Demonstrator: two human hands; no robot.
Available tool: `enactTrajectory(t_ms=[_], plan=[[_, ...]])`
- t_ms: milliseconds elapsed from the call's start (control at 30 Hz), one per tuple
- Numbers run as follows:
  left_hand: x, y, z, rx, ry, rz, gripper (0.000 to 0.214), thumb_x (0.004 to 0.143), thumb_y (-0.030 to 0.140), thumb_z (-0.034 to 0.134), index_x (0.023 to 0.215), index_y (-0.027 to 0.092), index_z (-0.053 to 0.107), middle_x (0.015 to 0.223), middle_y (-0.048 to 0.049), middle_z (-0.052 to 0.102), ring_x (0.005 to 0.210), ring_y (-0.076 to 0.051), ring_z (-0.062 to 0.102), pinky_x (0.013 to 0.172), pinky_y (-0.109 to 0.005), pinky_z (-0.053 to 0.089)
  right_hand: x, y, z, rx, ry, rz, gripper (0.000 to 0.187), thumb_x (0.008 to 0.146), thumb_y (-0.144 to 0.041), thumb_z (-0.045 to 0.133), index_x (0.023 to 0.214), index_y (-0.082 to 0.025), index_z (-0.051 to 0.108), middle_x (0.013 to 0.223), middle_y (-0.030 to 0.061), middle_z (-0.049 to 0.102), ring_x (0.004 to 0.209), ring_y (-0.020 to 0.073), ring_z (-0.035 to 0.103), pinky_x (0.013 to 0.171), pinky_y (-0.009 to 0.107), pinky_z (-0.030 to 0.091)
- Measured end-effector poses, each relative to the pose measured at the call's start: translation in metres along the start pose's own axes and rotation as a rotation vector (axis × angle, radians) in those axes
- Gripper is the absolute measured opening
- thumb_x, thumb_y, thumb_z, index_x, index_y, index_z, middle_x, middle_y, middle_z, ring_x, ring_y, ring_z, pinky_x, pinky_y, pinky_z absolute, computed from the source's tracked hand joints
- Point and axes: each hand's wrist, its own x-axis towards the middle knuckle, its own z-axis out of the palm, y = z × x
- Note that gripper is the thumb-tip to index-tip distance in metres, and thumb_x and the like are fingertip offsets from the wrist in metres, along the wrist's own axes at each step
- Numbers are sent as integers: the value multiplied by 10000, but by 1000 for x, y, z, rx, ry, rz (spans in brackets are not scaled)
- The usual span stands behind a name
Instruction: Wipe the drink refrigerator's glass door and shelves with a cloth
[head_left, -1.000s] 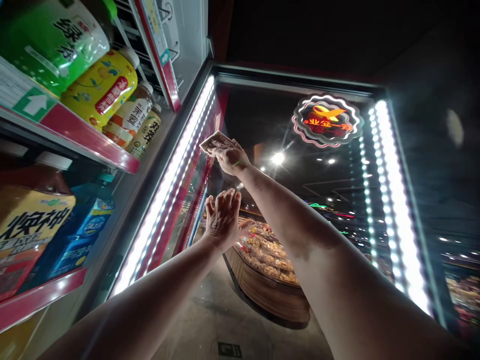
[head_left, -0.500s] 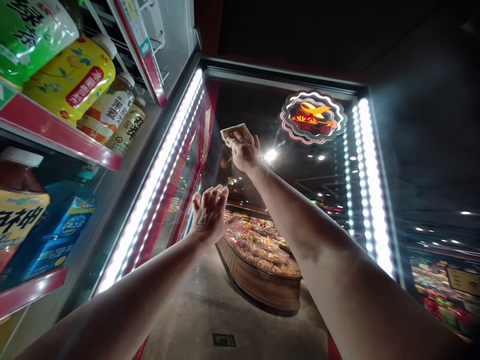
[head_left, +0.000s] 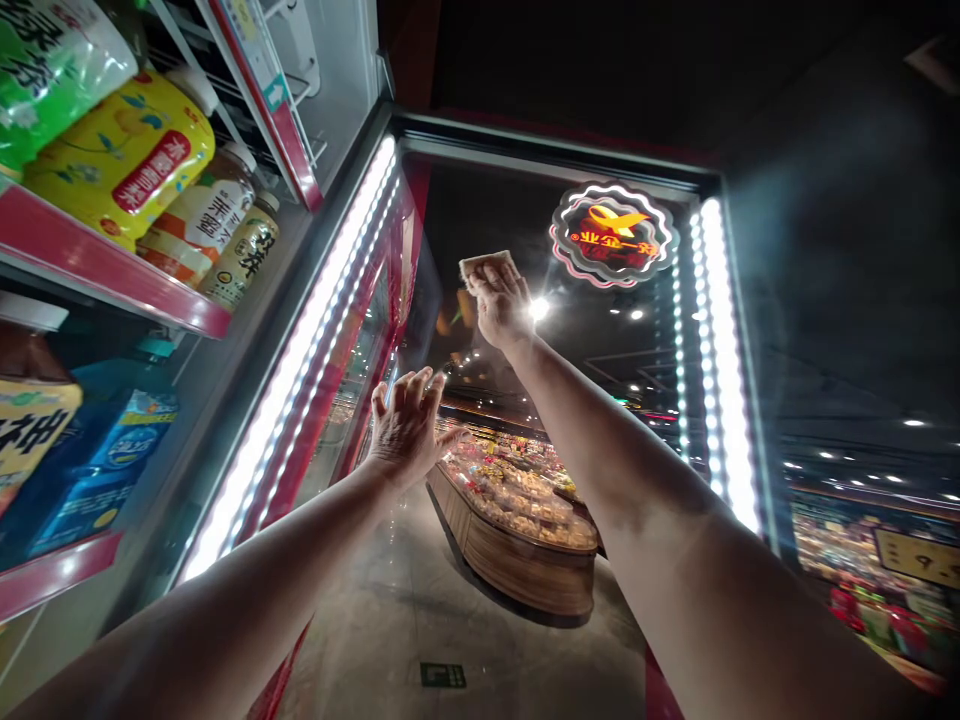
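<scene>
High on the glass door (head_left: pixel 480 560), my right hand (head_left: pixel 501 300) presses a folded light-brown cloth (head_left: pixel 480 264) against the pane. Its fingers lie over the cloth, and part of the cloth is hidden beneath them. Lower and to the left, my left hand (head_left: pixel 409 425) rests on the glass with fingers spread and nothing in it. Bright LED strips run down both sides of the door frame (head_left: pixel 555 150). To the right of the cloth, a scalloped logo sticker (head_left: pixel 613 235) sits near the top of the pane.
On the left, a drinks cooler holds bottles on red-edged shelves (head_left: pixel 112 262), among them a yellow bottle (head_left: pixel 127 155) and a blue pack (head_left: pixel 112 455). Through the glass appears a wooden display counter (head_left: pixel 517 560) piled with goods. A price sign (head_left: pixel 919 558) stands at far right.
My right hand has slid the cloth a little to the right across the glass. My left hand stays spread on the pane. The view has turned slightly, shifting the door and shelves leftward.
</scene>
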Motion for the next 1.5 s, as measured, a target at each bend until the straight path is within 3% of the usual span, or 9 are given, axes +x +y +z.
enactTrajectory(t_ms=[133, 333, 500, 667, 867, 1033, 1233, 1400, 1500], plan=[[0, 0, 0, 1, 0, 1, 752, 908, 623, 608, 1510, 210, 426, 1588, -184, 434, 1462, -376, 371, 1208, -668, 258, -7, 7, -6, 20, -60, -133, 474, 1022, -230, 438, 1463, -305, 595, 1617, -7, 485, 1544, 232, 351, 1294, 521, 242], [-2, -5, 5, -1, 31, 28, 757, 912, 642, 592, 1512, 216, 412, 1595, -174, 432, 1443, -362, 387, 1194, -677, 258, -14, 24, -13, -51, 60, 195, 515, 997, -203, 433, 1494, -222, 565, 1653, 81, 426, 1572, 321, 265, 1274, 597, 233], [-2, -5, 5, 4, 35, 30, 727, 930, 629, 566, 1510, 216, 420, 1594, -174, 434, 1435, -358, 393, 1184, -666, 275, -23, 31, -21, -28, -18, 5, 475, 1031, -249, 402, 1465, -276, 594, 1632, 31, 464, 1551, 253, 327, 1291, 537, 233], [-1, -2, 2, 2, 18, 19, 712, 937, 614, 560, 1512, 216, 428, 1591, -177, 440, 1445, -361, 386, 1184, -680, 268, -25, 47, -26, -25, 59, 221, 518, 996, -236, 439, 1499, -224, 560, 1665, 75, 403, 1581, 334, 241, 1262, 628, 233], [-2, -1, 2, -4, 22, 17, 758, 896, 624, 622, 1507, 212, 441, 1602, -183, 422, 1466, -371, 361, 1206, -671, 246, -29, 61, -27, -19, 9, 10, 455, 1028, -266, 419, 1436, -284, 620, 1616, 33, 487, 1557, 270, 313, 1263, 557, 278], [-2, -2, 4, -7, 20, 22, 750, 914, 622, 591, 1523, 215, 433, 1601, -182, 423, 1454, -372, 381, 1205, -677, 242, -31, 73, -32, -64, 77, 231, 501, 995, -212, 447, 1475, -245, 583, 1646, 60, 439, 1571, 314, 275, 1253, 576, 275], [-2, -2, 5, 8, 38, 11, 718, 935, 623, 548, 1513, 210, 447, 1601, -172, 431, 1457, -367, 382, 1195, -670, 259, -41, 82, -32, -27, 30, 29, 474, 1012, -257, 415, 1433, -263, 631, 1615, 32, 487, 1550, 271, 337, 1274, 532, 261], [-3, -5, 9, 5, 49, 29, 744, 922, 632, 569, 1526, 222, 427, 1607, -165, 429, 1445, -363, 395, 1196, -675, 250, -40, 97, -37, -46, 111, 180, 500, 1001, -241, 400, 1450, -283, 615, 1617, 36, 484, 1563, 274, 309, 1263, 558, 284], [-3, -5, 9, 2, 48, 26, 735, 924, 629, 569, 1523, 226, 427, 1608, -165, 427, 1446, -361, 395, 1197, -671, 250, -43, 96, -35, -56, 91, 139, 491, 1006, -256, 405, 1449, -277, 614, 1613, 35, 490, 1568, 267, 299, 1267, 536, 290]])
